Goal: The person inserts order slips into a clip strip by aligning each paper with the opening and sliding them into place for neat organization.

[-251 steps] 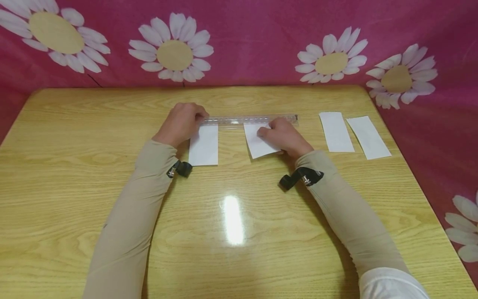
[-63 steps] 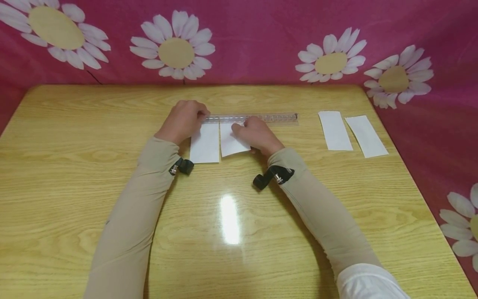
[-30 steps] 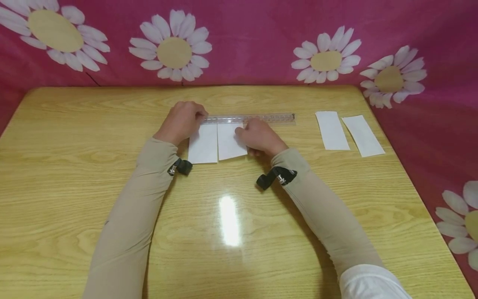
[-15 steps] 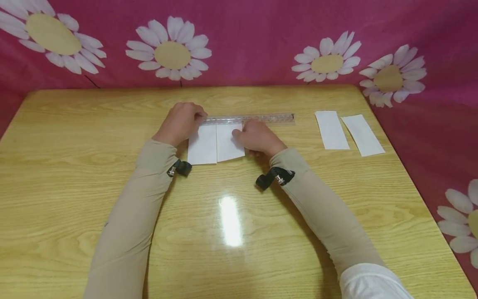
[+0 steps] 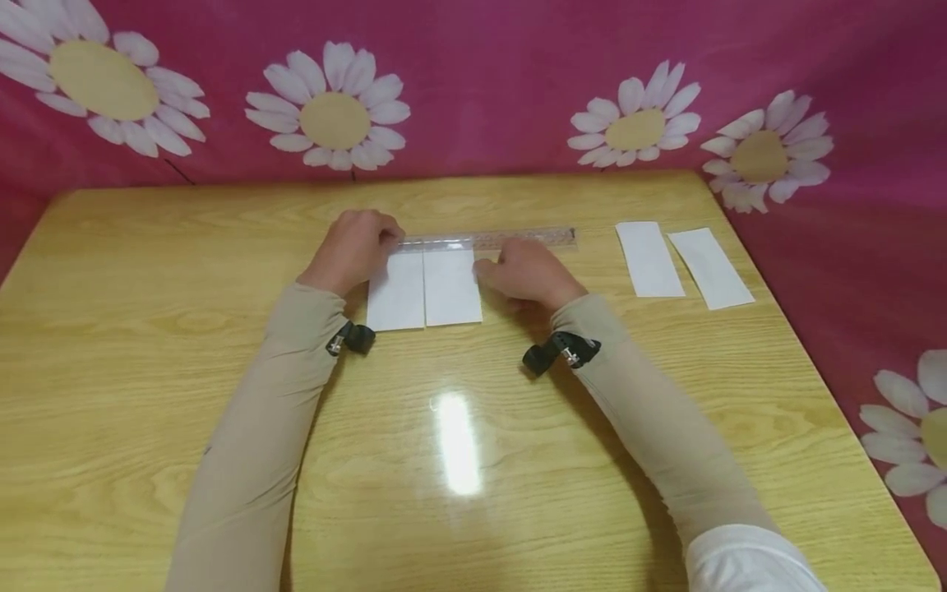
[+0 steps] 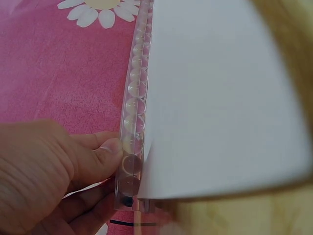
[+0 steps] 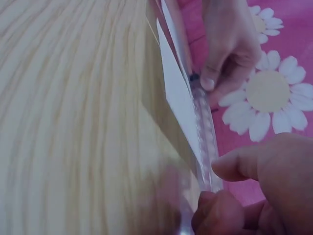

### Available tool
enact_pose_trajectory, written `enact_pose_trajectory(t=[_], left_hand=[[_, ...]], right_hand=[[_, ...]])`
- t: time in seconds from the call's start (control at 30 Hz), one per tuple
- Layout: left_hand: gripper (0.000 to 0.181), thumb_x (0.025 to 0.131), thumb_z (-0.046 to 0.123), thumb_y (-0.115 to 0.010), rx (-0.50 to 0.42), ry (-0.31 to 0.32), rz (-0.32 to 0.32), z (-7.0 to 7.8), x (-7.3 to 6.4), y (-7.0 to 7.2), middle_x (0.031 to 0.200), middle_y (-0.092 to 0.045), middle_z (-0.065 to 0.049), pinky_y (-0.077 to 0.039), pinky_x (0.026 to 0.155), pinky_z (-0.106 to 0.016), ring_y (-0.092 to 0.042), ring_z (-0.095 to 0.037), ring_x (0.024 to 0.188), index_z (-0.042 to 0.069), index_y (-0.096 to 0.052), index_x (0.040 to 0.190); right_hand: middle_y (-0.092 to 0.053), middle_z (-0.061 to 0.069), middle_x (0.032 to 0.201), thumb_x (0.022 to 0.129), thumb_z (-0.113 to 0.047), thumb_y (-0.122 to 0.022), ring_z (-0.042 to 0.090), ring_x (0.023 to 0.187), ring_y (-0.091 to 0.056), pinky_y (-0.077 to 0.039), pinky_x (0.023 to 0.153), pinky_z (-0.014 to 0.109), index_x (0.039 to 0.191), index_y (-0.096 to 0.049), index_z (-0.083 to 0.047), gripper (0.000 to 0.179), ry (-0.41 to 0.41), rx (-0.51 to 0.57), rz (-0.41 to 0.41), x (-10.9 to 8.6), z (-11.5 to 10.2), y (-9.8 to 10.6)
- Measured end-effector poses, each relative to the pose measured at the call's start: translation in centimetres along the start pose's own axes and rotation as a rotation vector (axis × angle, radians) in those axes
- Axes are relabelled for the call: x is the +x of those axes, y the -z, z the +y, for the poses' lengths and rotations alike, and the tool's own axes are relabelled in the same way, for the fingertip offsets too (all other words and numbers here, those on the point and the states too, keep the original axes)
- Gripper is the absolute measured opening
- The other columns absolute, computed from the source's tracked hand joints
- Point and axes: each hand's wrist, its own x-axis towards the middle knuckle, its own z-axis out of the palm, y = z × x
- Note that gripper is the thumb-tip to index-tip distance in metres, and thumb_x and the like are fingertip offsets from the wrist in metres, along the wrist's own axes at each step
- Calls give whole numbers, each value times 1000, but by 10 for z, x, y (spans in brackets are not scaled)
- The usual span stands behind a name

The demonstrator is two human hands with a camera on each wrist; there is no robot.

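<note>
In the head view my left hand point(image 5: 352, 250) grips the left end of a clear ruler point(image 5: 533, 238). The left wrist view shows the thumb point(image 6: 110, 149) on one side of this ruler point(image 6: 134, 105), which bears a row of circles. Two white paper slips point(image 5: 395, 292) point(image 5: 453, 288) stand side by side, their top edges along the ruler, with a thin line between them. My right hand point(image 5: 528, 271) is just right of the second slip, at the ruler's lower edge. Up close, its thumb point(image 7: 237, 164) and bent fingers point(image 7: 217, 215) are apart, beside the ruler.
Two more white slips point(image 5: 651, 259) point(image 5: 712, 268) lie slightly tilted on the wood-grain table point(image 5: 414, 526), at the right. A pink cloth with daisies point(image 5: 473, 90) hangs behind the table. A light reflection point(image 5: 459, 444) shines on the tabletop.
The second slip has moved left against the first and now lies straight along the ruler. My right hand has let go of it and shifted a little right. The left hand stays on the ruler.
</note>
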Motion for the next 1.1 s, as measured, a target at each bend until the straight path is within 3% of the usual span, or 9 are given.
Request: enact_pose_trajectory(t=[0.23,0.5,0.63,0.83,1.1], left_hand=[[26,102,2,-58,3,-17,17,-2,-2,-2,129,-72,-19,-52,111,-48,-65,-33,119,0,-74,122],[28,101,-1,-56,21,-45,27,-2,0,-2,127,-73,-21,-51,111,-49,-65,-36,121,-1,-74,122],[27,101,-1,-57,26,-35,22,-2,-1,-3,127,-73,-20,-51,112,-49,-65,-36,122,-1,-74,122],[27,101,1,-59,25,-21,15,-2,-1,-4,127,-73,-19,-51,112,-49,-65,-35,121,0,-74,123],[29,100,-1,-58,13,1,10,1,-1,-3,129,-72,-19,-51,113,-49,-63,-35,122,1,-73,125]], right_hand=[[-60,1,59,103,-44,-54,18,55,-60,-42,52,28,67,-55,-14,47,-78,20,48,-11,16,17],[-55,-2,61,102,-42,-55,20,67,-54,-43,63,30,71,-65,-8,46,-76,34,198,-24,39,36],[-59,-1,65,102,-42,-57,23,76,-57,-45,67,32,78,-69,-6,45,-94,79,231,-28,50,42],[-50,-2,64,102,-43,-57,23,77,-52,-41,66,33,77,-66,-6,46,-110,103,279,-32,66,51],[-60,0,75,101,-46,-55,26,84,-55,-42,67,34,85,-70,-8,43,-145,46,350,-37,87,67]])
